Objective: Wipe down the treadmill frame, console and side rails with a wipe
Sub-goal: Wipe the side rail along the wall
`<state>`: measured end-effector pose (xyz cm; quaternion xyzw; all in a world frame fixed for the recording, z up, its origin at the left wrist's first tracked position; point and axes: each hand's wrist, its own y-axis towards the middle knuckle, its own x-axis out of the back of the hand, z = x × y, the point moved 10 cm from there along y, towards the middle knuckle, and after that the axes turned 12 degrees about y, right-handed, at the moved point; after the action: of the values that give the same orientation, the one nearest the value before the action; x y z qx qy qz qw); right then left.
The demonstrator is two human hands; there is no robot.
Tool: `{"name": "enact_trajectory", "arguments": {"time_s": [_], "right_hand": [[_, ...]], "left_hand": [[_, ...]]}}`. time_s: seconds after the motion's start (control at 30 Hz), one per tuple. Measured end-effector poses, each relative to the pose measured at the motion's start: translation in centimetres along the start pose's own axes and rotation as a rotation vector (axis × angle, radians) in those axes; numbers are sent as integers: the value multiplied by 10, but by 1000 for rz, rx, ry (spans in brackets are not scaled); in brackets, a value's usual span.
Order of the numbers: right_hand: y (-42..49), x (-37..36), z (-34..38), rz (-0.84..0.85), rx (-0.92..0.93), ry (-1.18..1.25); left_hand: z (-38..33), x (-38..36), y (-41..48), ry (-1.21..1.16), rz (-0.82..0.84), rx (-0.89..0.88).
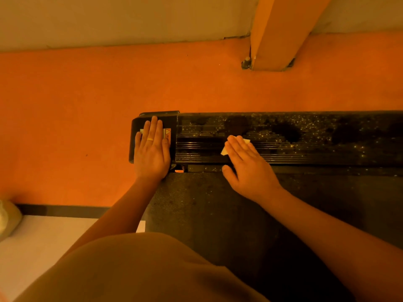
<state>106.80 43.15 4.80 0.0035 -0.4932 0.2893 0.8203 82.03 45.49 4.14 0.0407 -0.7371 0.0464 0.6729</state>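
A treadmill is seen from above, with its black ribbed side rail (316, 138) running from the middle to the right edge of the view. The rail is speckled with pale dust and marked with darker patches. A pale wipe (224, 151) is pressed flat against the rail under the right hand (246, 164). The fingers are laid out straight on top of the wipe and not curled round it, and the thumb is spread towards the inner edge of the rail. Only two corners of the wipe are shown, one beside the forefinger and one past the fingertips.

The left hand (151, 149) is rested palm down on the black end cap (135, 138) at the left end of the rail, with the fingers extended and close together and nothing gripped. A ring (150, 139) is worn on one finger. A warning label (167, 132) on the cap is partly covered by this hand.

The dark belt (239, 214) lies just beside the rail on the near side, beneath both forearms. An orange floor (87, 94) is spread beyond the treadmill, and an orange post (281, 33) is bolted to it near a pale wall (109, 18). A light bag (8, 216) is seen at the left edge, and the person's loose garment (141, 269) fills the bottom of the view.
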Motion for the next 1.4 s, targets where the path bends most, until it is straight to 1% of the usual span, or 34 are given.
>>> {"name": "enact_trajectory", "arguments": {"time_s": [0.1, 0.2, 0.27, 0.37, 0.5, 0.57, 0.67, 0.77, 0.87, 0.97, 1.1, 1.27, 1.4], "right_hand": [[15, -8, 22, -1, 39, 17], [14, -6, 12, 9, 68, -5], [-2, 6, -16, -40, 29, 23], [-36, 29, -65, -165, -86, 87], [-45, 33, -73, -214, -131, 105], [-40, 25, -58, -186, -119, 101], [-25, 4, -15, -93, -16, 70], [8, -16, 35, -25, 75, 92], [42, -30, 74, 41, 125, 72], [65, -37, 95, 78, 155, 23], [64, -31, 87, 97, 175, -1], [33, -10, 34, 54, 98, 16], [33, -13, 44, 39, 52, 49]], "left_hand": [[0, 1, -1, -1, 4, 5], [-1, 0, -1, -4, 7, 4], [-1, -1, 0, 3, 6, 6], [1, -2, 1, 5, 6, 12], [0, -2, 1, 10, -2, 5], [0, -2, 1, 16, -4, 5], [-1, 0, 0, 13, -3, -1], [-1, 1, 1, 6, -6, 2], [0, 0, 1, 22, -10, -5], [0, -3, 1, 30, -3, -8], [0, -1, 1, 20, -1, -2], [-1, 0, 0, 7, 1, 1], [-1, 1, 0, 2, 1, 0]]}}
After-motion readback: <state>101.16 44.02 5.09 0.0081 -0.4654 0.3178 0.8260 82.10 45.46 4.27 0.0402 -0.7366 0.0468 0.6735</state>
